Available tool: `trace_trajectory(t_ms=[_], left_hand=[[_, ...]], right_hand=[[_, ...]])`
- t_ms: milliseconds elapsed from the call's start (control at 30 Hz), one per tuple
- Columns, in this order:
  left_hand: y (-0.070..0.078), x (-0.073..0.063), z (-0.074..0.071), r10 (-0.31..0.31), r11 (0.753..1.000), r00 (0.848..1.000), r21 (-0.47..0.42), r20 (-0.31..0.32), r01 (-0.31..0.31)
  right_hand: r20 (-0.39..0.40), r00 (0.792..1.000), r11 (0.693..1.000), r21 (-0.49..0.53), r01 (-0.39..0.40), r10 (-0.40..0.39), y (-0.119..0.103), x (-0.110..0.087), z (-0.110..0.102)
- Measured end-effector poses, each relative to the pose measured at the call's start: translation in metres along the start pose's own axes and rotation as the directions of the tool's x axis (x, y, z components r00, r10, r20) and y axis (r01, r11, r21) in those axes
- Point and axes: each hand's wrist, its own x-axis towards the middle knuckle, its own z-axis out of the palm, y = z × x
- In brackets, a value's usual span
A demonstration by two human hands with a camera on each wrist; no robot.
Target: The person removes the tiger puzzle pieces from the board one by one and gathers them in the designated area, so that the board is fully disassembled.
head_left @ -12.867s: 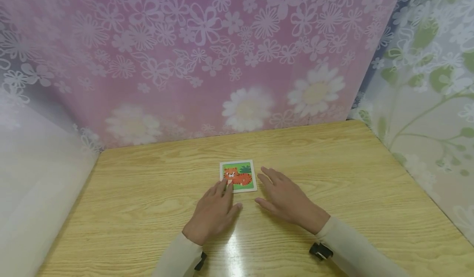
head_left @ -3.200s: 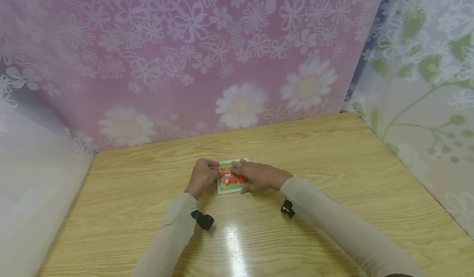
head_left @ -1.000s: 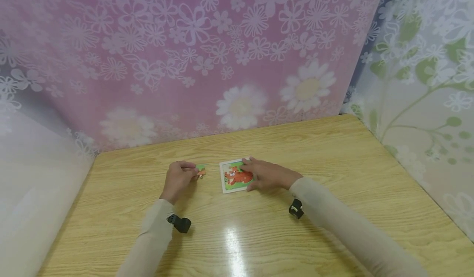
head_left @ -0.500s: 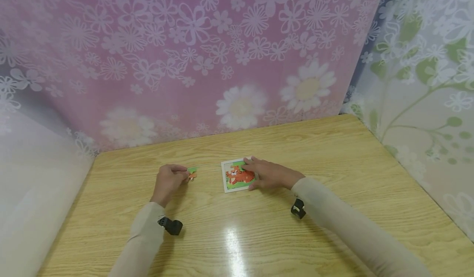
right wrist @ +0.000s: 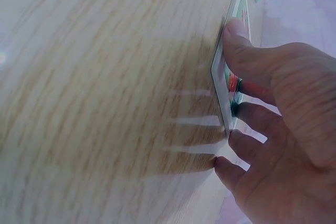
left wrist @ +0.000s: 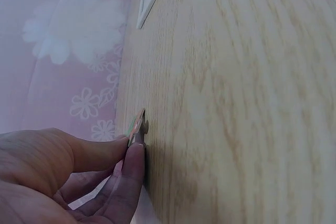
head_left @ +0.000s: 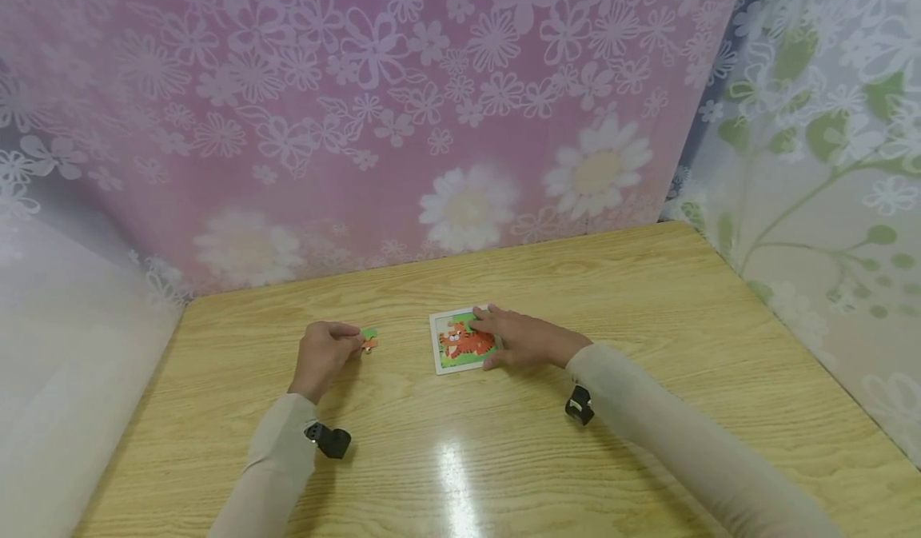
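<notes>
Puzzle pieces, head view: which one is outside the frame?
The green-and-orange piece pinched by the left hand, left of the white frame; the other visible pieces lie inside that frame, which the right hand touches.

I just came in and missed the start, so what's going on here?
A person is working on a framed tiger jigsaw on a wooden table. Their left hand pinches a green-and-orange piece, apart from the jigsaw and to its left. Their right hand rests on the jigsaw's right side. The picture's top-left corner shows bare.
</notes>
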Motion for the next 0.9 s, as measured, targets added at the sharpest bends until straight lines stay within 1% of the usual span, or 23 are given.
trace_trajectory(t_ms=[367, 567, 900], left_hand=[[0.0007, 0.0007, 0.0002, -0.008, 1.000, 1.000, 0.024, -0.015, 0.009], [0.0005, 0.0005, 0.0003, -0.010, 0.999, 1.000, 0.047, -0.013, 0.011], [0.0002, 0.0001, -0.0003, -0.002, 0.998, 1.000, 0.055, -0.006, 0.003]], right_hand=[[-0.002, 1.000, 1.000, 0.000, 0.003, -0.003, 0.0006, -0.0006, 0.0005], [0.000, 1.000, 1.000, 0.004, 0.004, -0.004, 0.0003, -0.0014, -0.0002], [0.001, 1.000, 1.000, 0.019, 0.002, -0.002, -0.0001, -0.0022, -0.0012]])
